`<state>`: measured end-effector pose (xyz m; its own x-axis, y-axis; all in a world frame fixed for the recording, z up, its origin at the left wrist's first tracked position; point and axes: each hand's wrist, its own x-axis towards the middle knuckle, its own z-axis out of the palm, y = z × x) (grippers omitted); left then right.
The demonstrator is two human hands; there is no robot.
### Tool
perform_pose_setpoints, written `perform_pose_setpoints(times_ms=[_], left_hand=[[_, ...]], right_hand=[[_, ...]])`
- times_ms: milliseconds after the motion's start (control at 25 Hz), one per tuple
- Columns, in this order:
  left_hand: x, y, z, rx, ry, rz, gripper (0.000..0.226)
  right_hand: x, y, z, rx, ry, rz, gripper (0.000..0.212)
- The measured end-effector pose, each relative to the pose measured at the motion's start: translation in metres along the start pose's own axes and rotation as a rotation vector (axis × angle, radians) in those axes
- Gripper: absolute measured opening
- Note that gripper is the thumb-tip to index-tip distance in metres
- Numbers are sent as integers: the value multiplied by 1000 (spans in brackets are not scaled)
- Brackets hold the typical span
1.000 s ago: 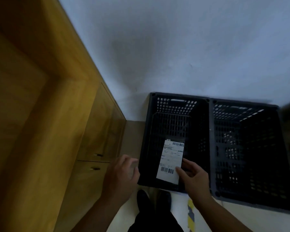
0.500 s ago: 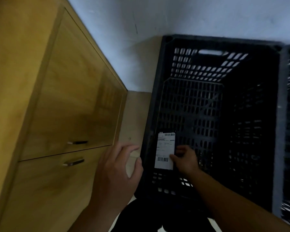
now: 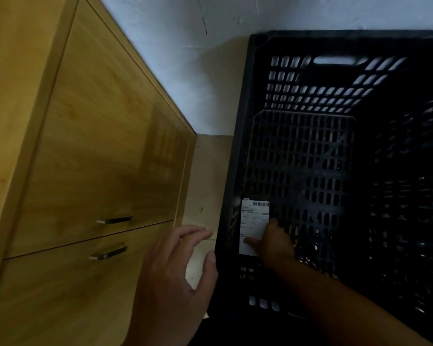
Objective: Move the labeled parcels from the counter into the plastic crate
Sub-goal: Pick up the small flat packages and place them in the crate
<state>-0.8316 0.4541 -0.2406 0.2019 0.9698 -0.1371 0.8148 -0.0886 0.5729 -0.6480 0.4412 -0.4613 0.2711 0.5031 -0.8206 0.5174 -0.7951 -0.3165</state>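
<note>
Change: since half a second ago, the right hand (image 3: pixel 273 243) and the parcel (image 3: pixel 253 221) have sunk deeper into the crate (image 3: pixel 238 146), and the view has closed in on them.
Parcel: dark and flat, readable mainly by its white barcode label. It sits low inside the crate near the near-left corner, close to the left wall. I cannot tell whether it already rests on the mesh bottom.
Handling: judged light and thin, probably a soft, slick wrapper that bends. It is best taken by an edge, thumb on the label face and fingers behind.
Right hand: reaches down into the crate and pinches the parcel, thumb across the lower label and a finger along its right edge.
Crate: black perforated plastic, standing on the floor (image 3: pixel 208 176).
Left hand (image 3: pixel 170 278): hovers just outside the crate's left rim, fingers spread and loosely bent, holding nothing.
Surroundings: a wooden cabinet (image 3: pixel 98 146) with two metal handles stands to the left, and a white wall (image 3: pixel 185 58) rises behind.
</note>
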Motion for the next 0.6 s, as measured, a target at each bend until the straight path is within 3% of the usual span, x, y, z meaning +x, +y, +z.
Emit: perform_pose_setpoints(times_ms=[360, 480, 600], left_hand=[[-4, -16, -2, 37, -42, -10, 31], [-11, -4, -20, 61, -79, 3, 30], [-24, 33, -57, 76, -133, 42, 31]], right_hand=[[14, -1, 13, 25, -32, 105, 82], [-13, 0, -13, -54, -70, 71, 82], [-81, -8, -67, -184, 10, 49, 79]])
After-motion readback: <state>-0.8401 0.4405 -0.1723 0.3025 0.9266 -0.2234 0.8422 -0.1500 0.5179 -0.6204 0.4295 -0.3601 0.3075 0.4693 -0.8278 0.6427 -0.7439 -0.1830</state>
